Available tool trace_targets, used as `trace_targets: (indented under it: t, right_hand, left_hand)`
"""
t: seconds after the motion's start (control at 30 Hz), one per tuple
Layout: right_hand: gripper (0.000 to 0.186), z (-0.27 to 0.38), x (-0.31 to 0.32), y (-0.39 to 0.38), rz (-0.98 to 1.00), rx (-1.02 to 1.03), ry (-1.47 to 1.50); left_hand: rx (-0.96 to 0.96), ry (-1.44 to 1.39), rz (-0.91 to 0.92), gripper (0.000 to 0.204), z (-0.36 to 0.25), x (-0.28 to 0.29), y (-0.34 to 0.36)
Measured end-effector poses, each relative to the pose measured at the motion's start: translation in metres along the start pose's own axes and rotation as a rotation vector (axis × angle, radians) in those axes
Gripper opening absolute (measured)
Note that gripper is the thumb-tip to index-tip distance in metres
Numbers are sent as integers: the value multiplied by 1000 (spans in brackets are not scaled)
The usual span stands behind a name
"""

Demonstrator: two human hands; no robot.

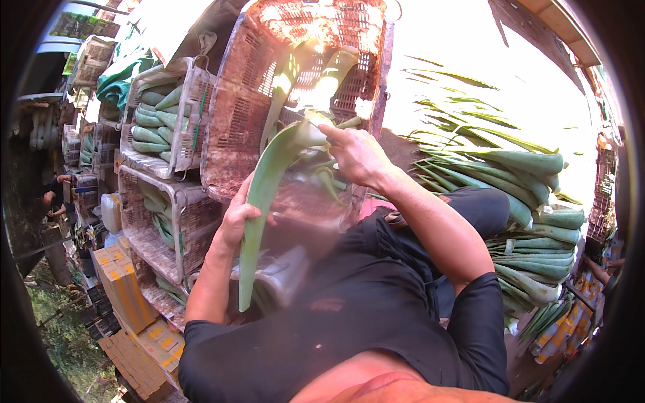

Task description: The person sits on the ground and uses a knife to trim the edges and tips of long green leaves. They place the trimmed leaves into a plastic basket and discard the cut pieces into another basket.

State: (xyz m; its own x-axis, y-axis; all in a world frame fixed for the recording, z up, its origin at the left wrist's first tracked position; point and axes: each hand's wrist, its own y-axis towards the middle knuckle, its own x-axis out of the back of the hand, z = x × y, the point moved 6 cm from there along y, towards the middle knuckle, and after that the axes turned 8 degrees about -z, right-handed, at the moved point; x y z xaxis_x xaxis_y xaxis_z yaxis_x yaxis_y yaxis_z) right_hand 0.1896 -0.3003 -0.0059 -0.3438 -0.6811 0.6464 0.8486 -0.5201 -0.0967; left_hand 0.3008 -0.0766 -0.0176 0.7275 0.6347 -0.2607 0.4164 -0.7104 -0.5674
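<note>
A long green aloe leaf point(265, 191) slants across the middle, its tapered tip hanging down towards my body. My left hand point(240, 213) is closed round its lower half, thumb lying across the leaf. At the upper, pale cut base, my right hand point(359, 153) is closed, its fingertips against the leaf. A thin, blade-like edge shows beside those fingertips, but what the fingers grip is too unclear to name. Just beyond, a reddish-brown plastic crate point(232, 121) stands tilted, with pale green leaf pieces point(336, 70) inside it.
Piled aloe leaves point(510, 174) lie at my right, with stacked bundles point(537, 262) nearer. On the left are stacked crates point(191, 114) of aloe leaves and cardboard boxes point(124, 285). Another person's arm point(57, 195) shows at the far left. Strong sunlight washes out the upper right.
</note>
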Motion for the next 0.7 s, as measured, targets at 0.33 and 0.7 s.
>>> trace_targets:
  t: [0.33, 0.7]
  right_hand:
    - [44, 0, -7, 4, -86, 13, 38]
    - [53, -39, -86, -41, 190, -438, 331]
  left_hand:
    - [-139, 182, -102, 87, -12, 14, 3]
    - [-283, 377, -249, 82, -22, 7, 13]
